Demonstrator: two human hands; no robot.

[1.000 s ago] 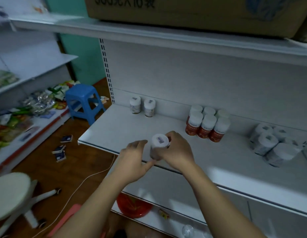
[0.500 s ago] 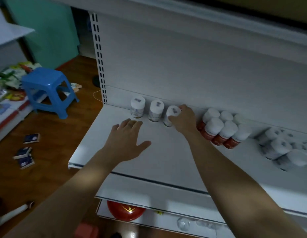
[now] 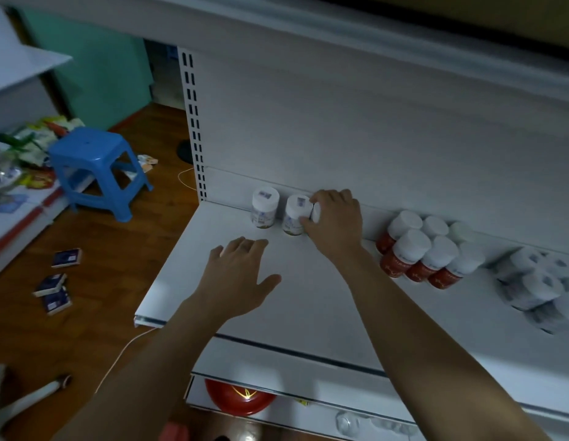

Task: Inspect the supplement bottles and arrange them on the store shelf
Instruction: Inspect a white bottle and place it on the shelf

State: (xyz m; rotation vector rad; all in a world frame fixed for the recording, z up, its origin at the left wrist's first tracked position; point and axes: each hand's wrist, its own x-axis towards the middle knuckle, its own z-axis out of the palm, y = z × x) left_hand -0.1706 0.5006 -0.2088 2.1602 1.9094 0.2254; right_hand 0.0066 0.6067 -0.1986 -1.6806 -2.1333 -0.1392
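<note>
- The white metal shelf board [image 3: 308, 300] is matte and dimly lit. A pale back panel [image 3: 340, 122] rises behind it, and a slotted upright [image 3: 194, 122] stands at its left rear corner.
- At the back of the shelf board, the right hand [image 3: 335, 222] has its fingers curled round a white-capped supplement bottle [image 3: 316, 213]. The hand hides most of this bottle, which stands just beside two matching white-capped bottles [image 3: 278, 211] to its left.
- The left hand [image 3: 241, 278] lies spread and flat over the middle of the shelf board, holding nothing. I cannot tell whether it touches the surface.
- Further right along the shelf board is a cluster of red bottles with white caps [image 3: 420, 253], then a blurred group of pale bottles [image 3: 531, 281].
- Left of the shelf board, a blue plastic stool [image 3: 95, 163] stands on the brown wooden floor [image 3: 117, 249] before a teal wall [image 3: 95, 74]. Small dark boxes [image 3: 55, 284] lie scattered on the floor.
- Beneath the shelf board sits a red round bowl [image 3: 240, 397].
</note>
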